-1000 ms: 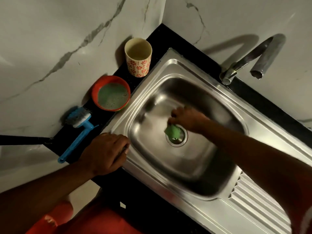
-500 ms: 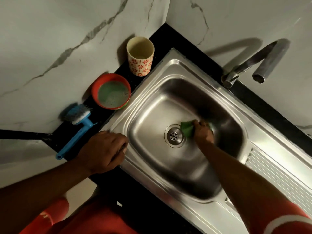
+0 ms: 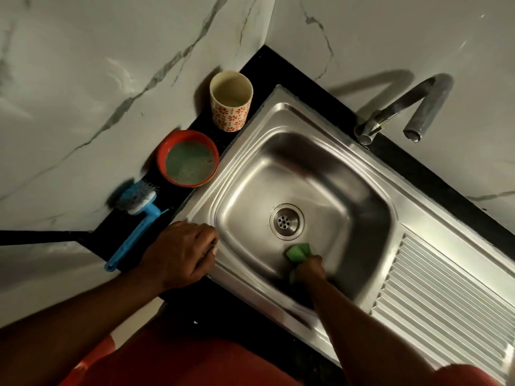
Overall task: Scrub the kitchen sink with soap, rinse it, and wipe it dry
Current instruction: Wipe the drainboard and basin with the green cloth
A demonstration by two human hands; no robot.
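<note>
Three small things line the black table (image 3: 432, 185) to the left of the steel sink (image 3: 362, 190), which sits in a corner of marble-veined walls. Farthest left we see a blue brush (image 3: 136, 227) lying flat, its bristle head against the wall and its handle pointing toward us. Just to its right stands a red bowl (image 3: 159, 162) holding cloudy greenish liquid. Beyond that, nearer the corner, is an upright cup (image 3: 230, 112) with a red flower pattern. Both stand close to the sink's left rim. Our left hand (image 3: 181, 252) rests on that rim at the near left corner, just right of the brush handle. Its fingers are curled under into a loose fist with nothing visible in it. In the basin the round drain (image 3: 286, 221) sits in the middle of the floor. Just on its near side the green sponge (image 3: 298, 250) is pressed to the steel near the basin's near wall. Our right hand (image 3: 310, 267) has its fingers curled round it, and both are a little blurred. Further right, the tap (image 3: 412, 107) rises from the back strip of the table with its spout bent downward. The ridged draining board (image 3: 446, 302) fills the sink's right part.
</note>
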